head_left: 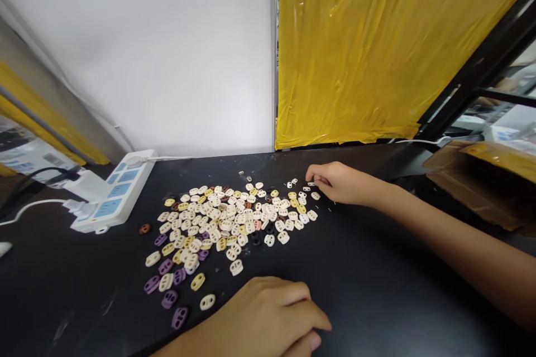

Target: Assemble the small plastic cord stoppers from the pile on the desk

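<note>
Many small oval two-holed pieces, mostly cream (pixel 237 266), lie spread over the black table (pixel 377 290). Among them are yellow pieces (pixel 197 281), purple pieces (pixel 180 318) and a brown piece (pixel 144 228) at the left edge. At the right end of the spread, my right hand (pixel 330 178) has its fingers curled together beside a few white pieces (pixel 306 189); what its fingertips hold, if anything, is hidden. Nearer to me, my left hand (pixel 280 312) rests low over the table with bent fingers, in front of the pieces. Nothing shows between its fingers.
A white power strip (pixel 113 195) with plugs and cables stands at the left. Behind the table are a white panel (pixel 188 56) and yellow plastic sheeting (pixel 355 50). An open cardboard box (pixel 473 178) sits at the right, beyond my right forearm.
</note>
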`<state>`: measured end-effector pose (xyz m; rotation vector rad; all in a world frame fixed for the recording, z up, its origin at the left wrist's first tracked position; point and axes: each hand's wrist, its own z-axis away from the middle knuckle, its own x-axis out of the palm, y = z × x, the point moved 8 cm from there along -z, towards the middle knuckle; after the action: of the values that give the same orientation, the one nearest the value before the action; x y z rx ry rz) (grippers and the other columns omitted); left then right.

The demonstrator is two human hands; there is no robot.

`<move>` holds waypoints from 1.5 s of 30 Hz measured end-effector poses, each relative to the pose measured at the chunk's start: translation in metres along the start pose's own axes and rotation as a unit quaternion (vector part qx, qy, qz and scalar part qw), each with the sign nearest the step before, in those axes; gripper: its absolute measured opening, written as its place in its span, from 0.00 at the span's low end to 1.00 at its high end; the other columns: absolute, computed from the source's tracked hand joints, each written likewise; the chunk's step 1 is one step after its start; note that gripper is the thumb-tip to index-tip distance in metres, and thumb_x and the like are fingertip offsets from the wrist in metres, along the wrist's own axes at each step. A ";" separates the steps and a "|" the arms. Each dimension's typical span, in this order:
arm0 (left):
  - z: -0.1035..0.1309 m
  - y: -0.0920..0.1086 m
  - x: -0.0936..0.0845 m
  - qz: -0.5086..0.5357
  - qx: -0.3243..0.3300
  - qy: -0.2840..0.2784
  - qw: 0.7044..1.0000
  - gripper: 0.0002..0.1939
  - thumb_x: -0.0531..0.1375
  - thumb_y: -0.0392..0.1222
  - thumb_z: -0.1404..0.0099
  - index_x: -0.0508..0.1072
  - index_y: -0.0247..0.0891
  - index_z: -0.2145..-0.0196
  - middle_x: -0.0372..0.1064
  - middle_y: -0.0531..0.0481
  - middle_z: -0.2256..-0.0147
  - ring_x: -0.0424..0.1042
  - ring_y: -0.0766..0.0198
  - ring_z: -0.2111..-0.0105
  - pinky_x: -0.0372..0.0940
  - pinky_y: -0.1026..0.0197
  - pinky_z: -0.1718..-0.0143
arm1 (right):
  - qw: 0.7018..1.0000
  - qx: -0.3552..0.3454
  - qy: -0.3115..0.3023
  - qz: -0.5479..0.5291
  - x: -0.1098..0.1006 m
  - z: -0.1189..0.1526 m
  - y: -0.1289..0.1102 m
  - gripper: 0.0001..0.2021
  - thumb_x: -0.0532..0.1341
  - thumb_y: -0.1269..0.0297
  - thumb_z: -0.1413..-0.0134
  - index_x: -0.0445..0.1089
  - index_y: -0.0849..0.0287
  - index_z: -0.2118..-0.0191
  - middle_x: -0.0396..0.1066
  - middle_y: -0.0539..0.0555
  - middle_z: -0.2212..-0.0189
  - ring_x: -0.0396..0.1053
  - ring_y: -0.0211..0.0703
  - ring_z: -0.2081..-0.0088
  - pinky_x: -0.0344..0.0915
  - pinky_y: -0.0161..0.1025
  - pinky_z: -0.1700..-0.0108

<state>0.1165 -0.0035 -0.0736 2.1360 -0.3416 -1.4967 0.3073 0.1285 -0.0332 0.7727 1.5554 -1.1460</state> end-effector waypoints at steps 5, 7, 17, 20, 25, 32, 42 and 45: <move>-0.003 0.001 -0.011 0.053 -0.014 0.043 0.998 0.12 0.59 0.34 0.29 0.79 0.41 0.51 0.78 0.52 0.64 0.77 0.64 0.69 0.69 0.65 0.65 | 0.999 -0.011 0.031 0.011 -0.003 -0.001 0.005 0.18 0.57 0.78 0.34 0.81 0.67 0.47 0.85 0.61 0.60 0.81 0.48 0.62 0.72 0.40 0.56; -0.004 -0.001 -0.012 0.064 -0.027 0.052 0.996 0.12 0.58 0.33 0.29 0.79 0.41 0.52 0.78 0.52 0.63 0.77 0.65 0.69 0.68 0.65 0.66 | 0.999 -0.026 0.031 0.026 -0.002 -0.001 0.001 0.18 0.57 0.78 0.34 0.82 0.65 0.48 0.85 0.63 0.53 0.83 0.53 0.54 0.73 0.43 0.50; -0.016 0.004 -0.010 -0.078 0.030 0.053 0.995 0.10 0.58 0.33 0.28 0.77 0.41 0.53 0.75 0.52 0.65 0.77 0.64 0.71 0.67 0.66 0.73 | 0.984 0.006 -0.061 0.167 0.009 -0.006 -0.019 0.16 0.55 0.84 0.38 0.79 0.66 0.57 0.82 0.65 0.58 0.81 0.56 0.54 0.66 0.42 0.55; -0.022 0.005 -0.007 -0.132 0.061 0.052 0.988 0.07 0.59 0.37 0.24 0.76 0.43 0.53 0.74 0.53 0.66 0.77 0.64 0.73 0.65 0.66 0.79 | 0.983 0.009 -0.052 0.174 0.010 -0.007 -0.022 0.17 0.56 0.87 0.42 0.78 0.65 0.57 0.81 0.64 0.61 0.81 0.53 0.56 0.64 0.40 0.59; -0.026 -0.001 -0.005 -0.127 0.065 0.037 0.989 0.07 0.58 0.41 0.23 0.76 0.44 0.53 0.75 0.53 0.66 0.77 0.65 0.74 0.67 0.66 0.79 | 0.988 0.013 -0.039 0.148 0.010 -0.007 -0.015 0.17 0.55 0.88 0.44 0.75 0.64 0.56 0.80 0.62 0.64 0.79 0.51 0.60 0.61 0.39 0.62; -0.026 -0.002 -0.008 -0.056 0.007 -0.009 0.998 0.10 0.59 0.34 0.26 0.77 0.41 0.51 0.76 0.51 0.62 0.78 0.64 0.70 0.72 0.66 0.71 | 0.993 0.056 -0.059 0.089 0.008 -0.001 0.004 0.14 0.54 0.86 0.39 0.71 0.62 0.58 0.79 0.63 0.60 0.75 0.50 0.60 0.62 0.40 0.59; -0.031 0.001 -0.021 0.077 -0.106 -0.034 0.991 0.15 0.57 0.32 0.27 0.79 0.37 0.48 0.77 0.47 0.58 0.77 0.62 0.65 0.71 0.60 0.63 | 0.994 -0.007 0.018 -0.104 -0.005 0.007 -0.003 0.09 0.53 0.72 0.28 0.61 0.55 0.64 0.69 0.51 0.68 0.64 0.43 0.67 0.59 0.39 0.61; -0.028 -0.011 -0.023 0.185 -0.196 0.012 0.963 0.17 0.59 0.35 0.28 0.75 0.37 0.44 0.76 0.47 0.57 0.73 0.65 0.66 0.68 0.60 0.64 | 0.960 -0.069 0.064 -0.263 -0.021 0.020 -0.037 0.08 0.55 0.65 0.26 0.62 0.55 0.62 0.61 0.47 0.71 0.59 0.39 0.70 0.59 0.37 0.65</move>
<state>0.1331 0.0243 -0.0538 1.6685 -0.3766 -1.2055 0.2871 0.0987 -0.0033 0.3483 1.9981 -1.3633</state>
